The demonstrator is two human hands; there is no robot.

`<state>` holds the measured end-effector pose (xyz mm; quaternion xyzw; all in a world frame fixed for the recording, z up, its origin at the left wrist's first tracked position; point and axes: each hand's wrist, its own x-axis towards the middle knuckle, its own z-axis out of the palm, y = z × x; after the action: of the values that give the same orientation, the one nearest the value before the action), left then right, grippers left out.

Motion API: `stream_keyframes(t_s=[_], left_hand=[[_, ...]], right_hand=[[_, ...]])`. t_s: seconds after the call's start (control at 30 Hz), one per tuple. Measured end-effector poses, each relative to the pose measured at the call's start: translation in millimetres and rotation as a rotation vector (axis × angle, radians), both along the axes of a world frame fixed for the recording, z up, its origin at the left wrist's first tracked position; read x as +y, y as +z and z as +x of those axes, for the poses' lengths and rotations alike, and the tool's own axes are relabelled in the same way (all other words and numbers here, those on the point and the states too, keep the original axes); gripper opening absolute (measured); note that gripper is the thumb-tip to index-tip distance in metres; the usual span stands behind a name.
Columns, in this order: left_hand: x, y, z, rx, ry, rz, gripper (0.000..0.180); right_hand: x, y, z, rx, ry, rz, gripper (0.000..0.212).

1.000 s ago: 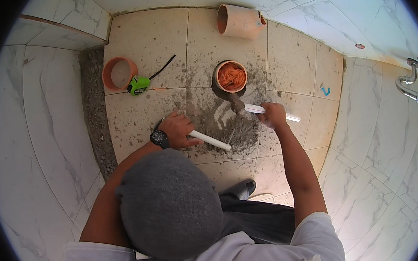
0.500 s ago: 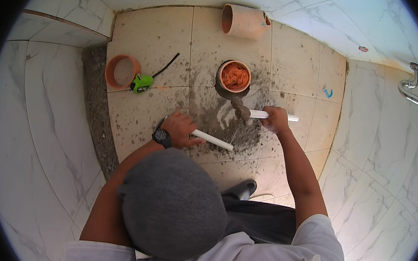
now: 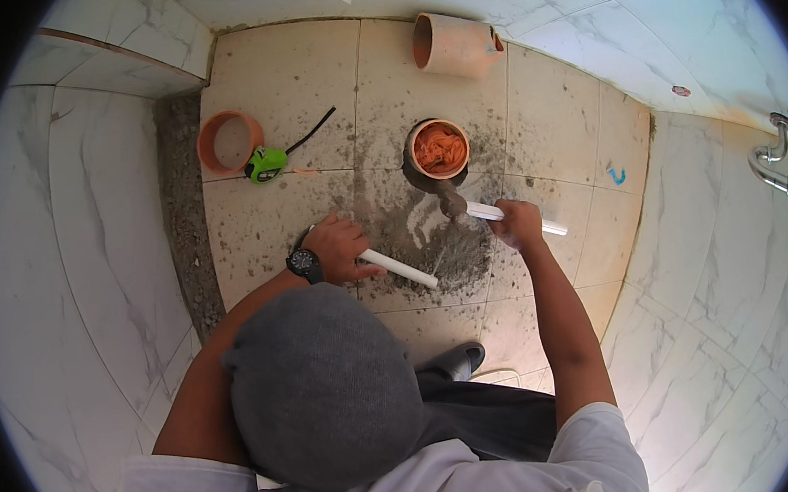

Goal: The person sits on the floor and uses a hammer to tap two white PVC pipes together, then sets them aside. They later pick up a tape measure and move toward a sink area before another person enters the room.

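My right hand [image 3: 515, 225] is closed around a white plastic strip [image 3: 486, 211]. A wet grey lump of mortar [image 3: 451, 200] sits on the strip's left end, close to the near rim of an orange pipe [image 3: 416, 164] set upright in the floor. Orange crumpled material [image 3: 440, 148] fills the pipe's mouth. My left hand [image 3: 335, 248], with a black watch [image 3: 303, 261] at the wrist, is wrapped over a second white strip [image 3: 400, 269]. That strip's far end points right, at the edge of the loose grey mortar [image 3: 462, 257] spread on the tiles.
A green tape measure [image 3: 264, 164] lies beside an orange pipe ring [image 3: 204, 148] at the left. A larger orange pipe piece [image 3: 457, 47] lies on its side by the back wall. A rubble-filled channel [image 3: 186, 216] runs along the left wall; metal plumbing [image 3: 777, 174] juts from the right.
The right strip and its mortar lump have shifted very slightly, staying just below the pipe. The left hand has hardly moved. The whole view has shifted a little.
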<state>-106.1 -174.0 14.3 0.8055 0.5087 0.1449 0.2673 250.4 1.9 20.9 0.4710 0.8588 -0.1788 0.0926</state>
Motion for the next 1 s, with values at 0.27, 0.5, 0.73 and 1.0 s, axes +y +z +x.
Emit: stream_keyframes(t_s=[0.27,0.5,0.73,1.0], left_hand=[[1,0,1,0.023,-0.013,-0.046,0.06],[2,3,1,-0.006,-0.003,-0.039,0.06],[1,4,0,0.003,0.001,-0.064,0.059],[1,4,1,0.023,-0.006,-0.092,0.06]], right_hand=[[3,14,15,0.102,-0.121,0.062,0.019],[9,14,5,0.142,-0.004,-0.028,0.018],[5,-1,-4,0.022,0.121,-0.044,0.02],[4,-3,-3,-0.002,0.078,-0.027,0.022]])
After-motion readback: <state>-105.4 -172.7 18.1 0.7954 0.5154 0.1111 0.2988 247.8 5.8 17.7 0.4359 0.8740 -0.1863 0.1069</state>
